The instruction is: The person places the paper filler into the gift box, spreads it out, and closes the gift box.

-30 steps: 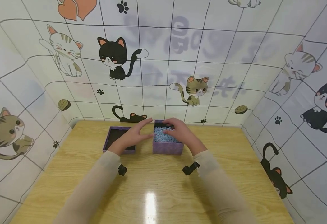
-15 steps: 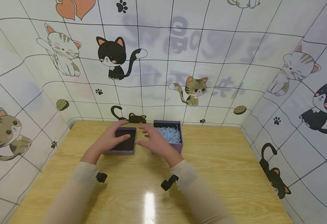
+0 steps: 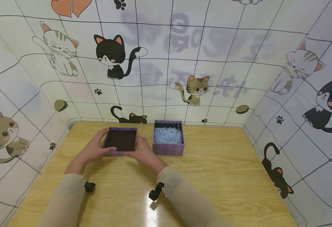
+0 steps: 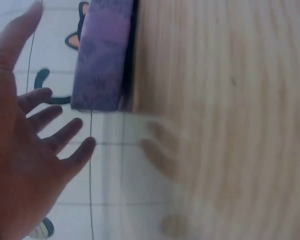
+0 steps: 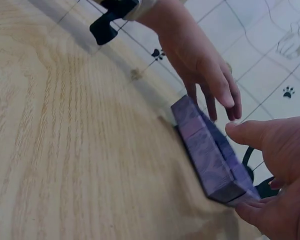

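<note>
Right hand [image 3: 144, 153] farther left, purple lid [image 3: 121, 140] alongside

Faint purplish lettering [image 3: 180, 33] is showing on the wall [image 3: 157, 110], but it is looking too blurred to read.

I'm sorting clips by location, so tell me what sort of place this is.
Probably a tabletop recording booth: a wooden table, cat-print sheeting on three sides, and black wrist devices that look like cameras.
</note>
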### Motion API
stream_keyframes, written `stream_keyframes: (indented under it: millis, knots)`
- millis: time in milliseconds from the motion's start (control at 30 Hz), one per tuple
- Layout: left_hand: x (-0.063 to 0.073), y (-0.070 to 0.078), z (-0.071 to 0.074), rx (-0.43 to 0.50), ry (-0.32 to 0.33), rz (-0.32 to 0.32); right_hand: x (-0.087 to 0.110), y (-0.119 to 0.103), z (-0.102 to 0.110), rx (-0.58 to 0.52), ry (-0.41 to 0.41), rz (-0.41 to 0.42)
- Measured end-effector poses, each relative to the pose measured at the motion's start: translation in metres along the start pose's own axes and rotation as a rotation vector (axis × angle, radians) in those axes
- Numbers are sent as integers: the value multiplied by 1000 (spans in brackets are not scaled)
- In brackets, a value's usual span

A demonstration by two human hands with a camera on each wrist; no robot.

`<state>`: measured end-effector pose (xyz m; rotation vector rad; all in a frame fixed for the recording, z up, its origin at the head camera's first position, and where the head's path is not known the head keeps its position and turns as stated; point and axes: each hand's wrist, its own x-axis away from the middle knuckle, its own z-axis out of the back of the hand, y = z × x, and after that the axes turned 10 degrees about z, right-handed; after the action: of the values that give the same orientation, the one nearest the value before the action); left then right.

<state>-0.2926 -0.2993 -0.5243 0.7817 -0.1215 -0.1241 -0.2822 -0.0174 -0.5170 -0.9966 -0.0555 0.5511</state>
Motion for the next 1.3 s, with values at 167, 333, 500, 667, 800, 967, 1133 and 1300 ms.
stream_keyframes:
  millis: [167, 333, 500, 667, 800, 967, 1133, 1300]
  knots:
    - [6, -12, 0, 102, -74, 79, -4, 18, -13, -131, 24, -27]
    - [7, -19, -3, 159, -114, 88, -7, 29, -19, -185, 41, -48]
    - [5, -22, -5, 173, -120, 57, -11, 36, -23, -175, 46, -42]
    - [5, -22, -7, 189, -109, 70, -12, 40, -25, -165, 54, -61]
    - [6, -19, -7, 247, -92, 80, -10, 39, -23, -215, 89, -84]
    - [4, -9, -3, 288, -23, 26, -7, 32, -14, -310, 148, -65]
    - [6, 2, 3, 277, 30, -19, -4, 19, -3, -273, 169, -60]
    - [10, 10, 6, 273, 67, -61, -4, 11, 6, -191, 145, -3]
